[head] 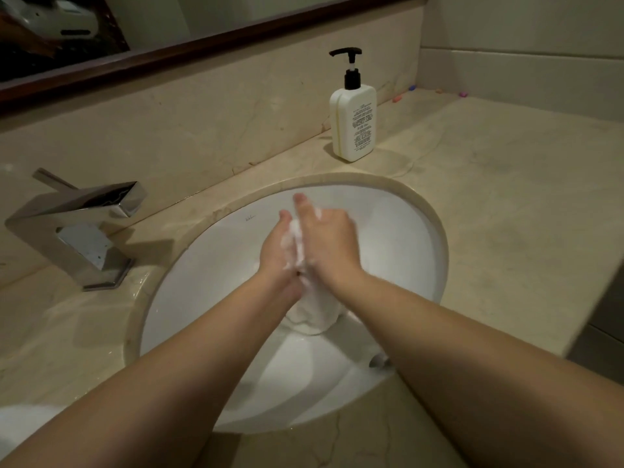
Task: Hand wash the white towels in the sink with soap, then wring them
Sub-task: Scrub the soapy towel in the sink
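Our two bare forearms fill the near edge of the view and run up over the beige marble desk [506, 204], the largest surface here, into the round white sink [209, 298] set in it. Over the middle of the basin our left hand [278, 246] and right hand [329, 241] are pressed together palm to palm, fingers mostly straight, with a white towel [309, 315] sandwiched between them. Foam shows along the seam between the palms, so we judge that we are in the soaping and rubbing step; wringing is not yet begun.

The towel is bunched into a rough roll. Its long axis runs from our fingertips back toward our wrists, and its free end hangs below the wrists, pointing down into the basin and toward us.

Next, by our reckoning, we need rinse water from the chrome faucet [77, 228] at the left, then a grip at each end of the roll for twisting. The soap pump bottle [354, 125] stands behind the sink, well apart from our hands. At the lower left corner something white lies on the desk, too blurred to name.
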Demonstrator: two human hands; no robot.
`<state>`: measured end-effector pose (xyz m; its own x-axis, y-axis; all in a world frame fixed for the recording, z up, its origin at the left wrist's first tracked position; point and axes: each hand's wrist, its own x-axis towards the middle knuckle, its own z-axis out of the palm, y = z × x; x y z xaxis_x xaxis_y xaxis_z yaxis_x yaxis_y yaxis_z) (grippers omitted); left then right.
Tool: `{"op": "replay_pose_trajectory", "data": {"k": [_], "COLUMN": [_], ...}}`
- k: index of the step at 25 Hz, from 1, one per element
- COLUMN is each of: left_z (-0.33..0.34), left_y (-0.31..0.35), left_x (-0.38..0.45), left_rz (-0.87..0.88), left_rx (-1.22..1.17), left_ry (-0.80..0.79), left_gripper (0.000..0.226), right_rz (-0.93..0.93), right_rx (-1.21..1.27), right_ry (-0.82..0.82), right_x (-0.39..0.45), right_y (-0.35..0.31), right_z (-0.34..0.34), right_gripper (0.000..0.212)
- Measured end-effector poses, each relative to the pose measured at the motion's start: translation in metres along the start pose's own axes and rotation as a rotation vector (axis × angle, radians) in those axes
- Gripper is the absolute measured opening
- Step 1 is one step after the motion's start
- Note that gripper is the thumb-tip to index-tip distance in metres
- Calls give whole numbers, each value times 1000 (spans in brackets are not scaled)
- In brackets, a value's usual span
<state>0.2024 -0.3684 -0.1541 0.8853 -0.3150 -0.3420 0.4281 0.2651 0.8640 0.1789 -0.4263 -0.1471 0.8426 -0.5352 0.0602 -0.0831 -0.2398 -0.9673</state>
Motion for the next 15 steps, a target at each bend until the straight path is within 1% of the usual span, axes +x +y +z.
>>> {"op": "replay_pose_trajectory", "data": {"k": [1, 2, 4, 5, 6, 7, 8, 9, 10, 11, 12, 13, 14, 15], "left_z": [-2, -2, 1, 4, 2, -2, -6, -8, -8, -4, -2, 3, 4, 3], "left_y": [1, 3, 8, 12, 13, 12, 12, 14, 16, 20, 20, 20, 20, 19], "left_x": [3, 1, -6, -12, -14, -9, -5, -6, -7, -12, -17, -24, -27, -25], "left_rz": [12, 9, -85, -98, -89, -77, -50, -36, -54, -82, -95, -97, -67, -54], "left_rx": [-13, -59, -13, 0, 42, 63, 19, -13, -33, -44, -1, 47, 102, 96], "left_ry": [15, 9, -11, -19, -33, -11, 27, 40, 18, 2, -30, -37, -8, 22], "left_gripper": [65, 64, 60, 59, 56, 51, 50, 52, 57, 61, 64, 65, 65, 68], "right_rz": [-40, -43, 37, 59, 43, -16, -64, -91, -88, -63, -27, -35, -86, -164], "right_rx": [-6, -6, 0, -3, -9, -21, -28, -29, -44, -54, -74, -98, -130, -148], "right_ry": [-63, -49, 84, 121, 100, 32, -52, -81, -53, 15, 78, 101, 67, -7], "right_x": [-7, -7, 7, 10, 8, 1, -8, -14, -10, -2, 4, 5, 1, -9], "right_y": [-1, -3, -4, -2, -2, -3, -5, -6, -7, -8, -8, -8, -8, -10], "right_z": [4, 4, -6, -10, -10, -6, 0, 3, 3, -2, -7, -8, -6, -2], "right_gripper": [67, 65, 60, 59, 59, 58, 58, 58, 59, 59, 60, 61, 61, 59]}}
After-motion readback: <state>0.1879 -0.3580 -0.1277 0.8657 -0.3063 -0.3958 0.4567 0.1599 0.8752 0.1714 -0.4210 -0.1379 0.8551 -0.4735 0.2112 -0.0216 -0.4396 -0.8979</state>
